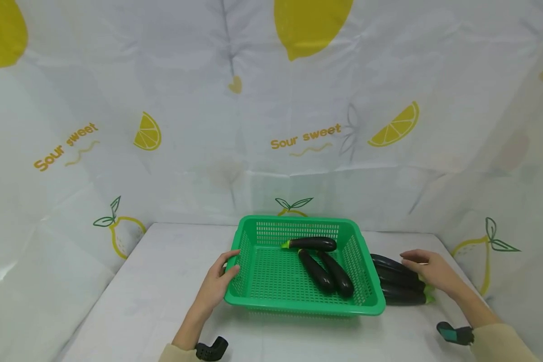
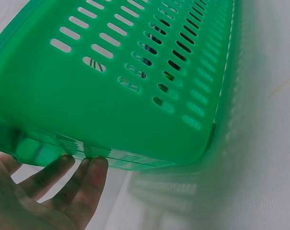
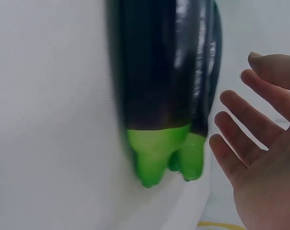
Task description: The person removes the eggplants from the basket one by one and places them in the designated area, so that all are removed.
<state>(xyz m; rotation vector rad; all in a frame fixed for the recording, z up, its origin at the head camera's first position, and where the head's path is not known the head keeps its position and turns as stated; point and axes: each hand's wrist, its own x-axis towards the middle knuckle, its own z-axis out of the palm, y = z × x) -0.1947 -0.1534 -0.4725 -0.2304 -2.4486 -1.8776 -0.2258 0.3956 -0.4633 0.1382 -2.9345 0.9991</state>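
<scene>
A green plastic basket [image 1: 276, 301] with slotted walls stands tilted toward the viewer on the white table. Inside it lie three dark eggplants: one across the back [image 1: 314, 244] and two slanting side by side, a left one [image 1: 315, 271] and a right one [image 1: 337, 274]. My left hand [image 1: 217, 281] holds the basket's left rim; in the left wrist view its fingertips [image 2: 97, 167] meet the green wall. Several more eggplants [image 1: 400, 295] lie right of the basket, green stem ends pointing right. Beside and just above these, my right hand [image 3: 264, 124] has its fingers spread and relaxed, with nothing in them.
A white cloth [image 1: 199, 125] printed with lemons and lettering hangs behind and beside the table. The white tabletop [image 1: 140, 301] extends to the left of the basket. Black wrist devices show at both sleeves, one on the left [image 1: 211, 349] and one on the right [image 1: 454, 334].
</scene>
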